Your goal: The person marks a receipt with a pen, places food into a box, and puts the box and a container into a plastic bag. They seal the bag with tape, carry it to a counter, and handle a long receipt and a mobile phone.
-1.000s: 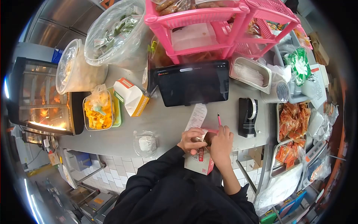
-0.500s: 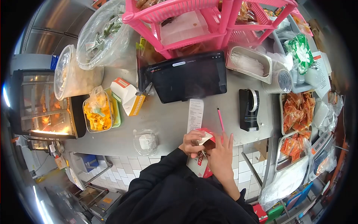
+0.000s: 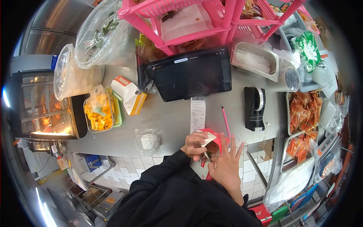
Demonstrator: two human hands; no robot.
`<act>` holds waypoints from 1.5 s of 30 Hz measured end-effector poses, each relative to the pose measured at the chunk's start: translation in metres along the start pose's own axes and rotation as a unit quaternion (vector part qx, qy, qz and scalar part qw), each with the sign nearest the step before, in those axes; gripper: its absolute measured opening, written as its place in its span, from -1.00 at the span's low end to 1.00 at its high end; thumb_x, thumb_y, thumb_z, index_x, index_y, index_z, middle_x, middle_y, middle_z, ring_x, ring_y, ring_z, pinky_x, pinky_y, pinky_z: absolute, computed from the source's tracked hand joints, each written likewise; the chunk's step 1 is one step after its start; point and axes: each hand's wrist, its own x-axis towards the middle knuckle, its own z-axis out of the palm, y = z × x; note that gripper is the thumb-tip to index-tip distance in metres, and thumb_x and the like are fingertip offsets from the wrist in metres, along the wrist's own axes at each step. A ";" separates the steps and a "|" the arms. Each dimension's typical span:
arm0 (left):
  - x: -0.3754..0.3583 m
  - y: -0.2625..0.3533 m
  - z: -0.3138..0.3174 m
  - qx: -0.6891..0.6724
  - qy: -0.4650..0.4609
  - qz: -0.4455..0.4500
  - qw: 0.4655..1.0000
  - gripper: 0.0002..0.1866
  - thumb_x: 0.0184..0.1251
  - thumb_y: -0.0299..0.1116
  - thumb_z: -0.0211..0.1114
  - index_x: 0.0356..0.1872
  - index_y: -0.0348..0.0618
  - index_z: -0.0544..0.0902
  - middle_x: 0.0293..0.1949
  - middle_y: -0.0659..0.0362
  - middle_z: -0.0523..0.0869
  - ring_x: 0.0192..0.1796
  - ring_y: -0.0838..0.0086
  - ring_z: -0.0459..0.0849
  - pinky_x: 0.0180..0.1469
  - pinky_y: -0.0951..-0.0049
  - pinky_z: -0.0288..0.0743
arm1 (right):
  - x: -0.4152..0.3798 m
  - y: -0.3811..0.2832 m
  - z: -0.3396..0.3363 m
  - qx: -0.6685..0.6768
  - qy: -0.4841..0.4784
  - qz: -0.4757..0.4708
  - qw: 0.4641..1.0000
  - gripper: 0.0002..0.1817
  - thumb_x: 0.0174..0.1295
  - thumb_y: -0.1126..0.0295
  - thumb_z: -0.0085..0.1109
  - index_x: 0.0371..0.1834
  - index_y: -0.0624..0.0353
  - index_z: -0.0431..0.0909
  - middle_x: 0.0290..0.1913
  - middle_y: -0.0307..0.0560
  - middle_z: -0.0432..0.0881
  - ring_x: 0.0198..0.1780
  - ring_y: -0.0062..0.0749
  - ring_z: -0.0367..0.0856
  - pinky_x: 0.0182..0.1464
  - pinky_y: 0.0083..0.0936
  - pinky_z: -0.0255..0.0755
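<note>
A red and white printed paper carton [image 3: 202,162] is held close to my body at the counter's front edge, its top open toward me. My left hand [image 3: 194,145] is closed on the carton's left side, fingers curled over its pale flap. On the other side, my right hand [image 3: 228,166] touches the carton with its thumb side, while its other fingers are spread and stretched out. The inside of the carton is partly hidden by my fingers. A printed receipt [image 3: 197,113] lies just beyond the carton, and a pink pen [image 3: 225,121] lies to the right of it.
A dark tablet [image 3: 192,75] stands behind the receipt, below a pink rack [image 3: 177,39]. A black tape dispenser [image 3: 254,109] is at right. Leftward are a wrapped bundle [image 3: 148,142], an open food box [image 3: 126,97] and a container of yellow food [image 3: 99,117].
My right hand has shifted slightly down and its fingers have spread wider, uncovering more of the carton's opening. My left hand keeps its grip. The view has shifted a little.
</note>
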 end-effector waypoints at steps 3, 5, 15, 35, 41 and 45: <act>0.002 0.000 -0.002 0.005 -0.018 -0.005 1.000 -0.35 0.36 0.19 -0.27 -0.55 -0.17 0.52 -0.25 0.00 0.39 -0.31 0.13 0.60 -0.29 0.16 0.61 | 0.000 -0.001 -0.001 0.000 -0.001 0.003 1.000 -0.84 -0.17 0.32 0.08 -0.64 0.10 0.64 0.37 0.12 0.03 0.40 0.25 -0.20 0.31 0.32 -0.45; 0.003 -0.001 -0.005 0.013 -0.037 -0.011 0.999 -0.36 0.36 0.19 -0.27 -0.54 -0.16 0.53 -0.24 0.00 0.39 -0.30 0.13 0.61 -0.29 0.17 0.61 | 0.000 -0.002 0.001 0.012 -0.003 0.025 1.000 -0.85 -0.13 0.36 0.09 -0.59 0.15 0.64 0.37 0.14 0.03 0.39 0.29 -0.20 0.34 0.21 -0.23; 0.005 -0.006 -0.018 0.017 -0.121 -0.107 0.987 -0.35 0.24 0.29 -0.22 -0.38 -0.08 0.61 -0.21 0.06 0.50 -0.23 0.11 0.65 -0.28 0.24 0.62 | -0.008 -0.010 0.000 0.224 -0.019 0.135 0.965 -0.89 0.08 0.51 0.04 -0.34 0.28 0.51 0.35 0.35 0.01 0.07 0.05 0.48 -0.09 -0.29 0.48; -0.003 -0.022 -0.024 -0.123 -0.122 -0.057 0.983 -0.65 0.31 -0.01 0.09 -0.23 -0.10 0.38 0.02 -0.11 0.34 0.01 -0.11 0.55 0.01 -0.08 0.47 | 0.009 0.010 0.014 0.253 0.107 0.094 0.957 -0.31 0.05 0.37 0.10 0.32 0.04 0.11 0.21 0.35 0.23 0.16 0.23 0.34 0.03 -0.12 0.41; 0.002 -0.014 -0.024 -0.111 -0.112 -0.068 0.985 -0.62 0.32 0.02 0.04 -0.26 -0.12 0.33 0.00 -0.08 0.30 0.02 -0.14 0.54 0.02 -0.12 0.46 | 0.008 0.015 0.021 0.254 0.146 0.041 0.955 -0.31 0.04 0.42 0.11 0.29 0.16 0.10 0.15 0.33 0.29 0.10 0.21 0.40 0.01 -0.17 0.43; -0.002 -0.018 -0.031 -0.082 -0.110 -0.060 0.989 -0.70 0.32 -0.07 0.10 -0.24 -0.10 0.42 0.02 -0.05 0.34 -0.01 -0.02 0.57 -0.04 0.07 0.53 | 0.007 0.009 0.026 0.366 0.096 0.118 0.918 -0.41 0.06 0.45 0.11 0.20 0.23 0.16 0.17 0.32 0.28 0.08 0.15 0.45 0.02 -0.23 0.43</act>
